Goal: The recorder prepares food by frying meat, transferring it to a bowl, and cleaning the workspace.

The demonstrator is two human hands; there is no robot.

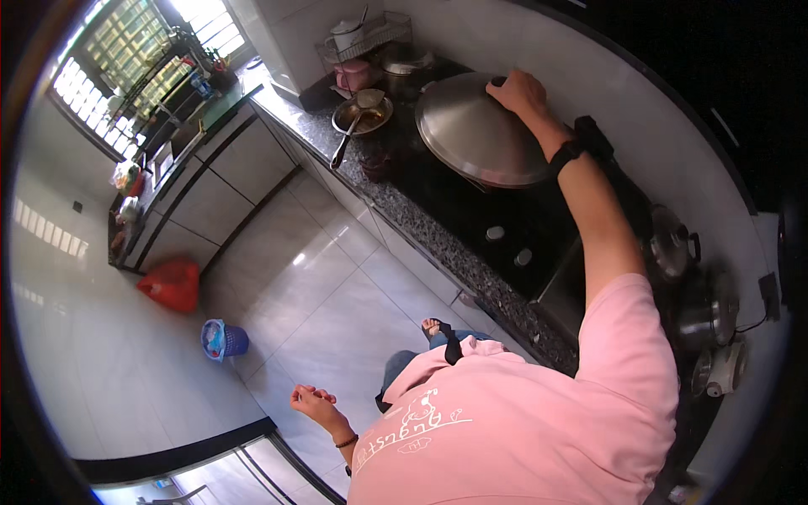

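Observation:
My right hand (521, 98) grips the dark knob of a large domed metal lid (470, 123) over the black cooktop (442, 205). The lid hides whatever is directly below it; I cannot tell whether it rests on a pan. Low on the left, my left hand (312, 404) hangs over the floor, fingers loosely curled, with no object visible in it. Left of the lid, a small metal bowl (360, 118) holds brownish liquid, and a ladle or skimmer with a dark handle (341, 150) lies across its rim.
Behind the bowl stand a lidded pot (404, 60), a pink container (353, 74) and a wire rack (388, 31) with a white enamel mug (346, 36). More pots (697, 319) line the counter at right. A blue basket bin (233, 341) and red bag (173, 284) sit on the floor.

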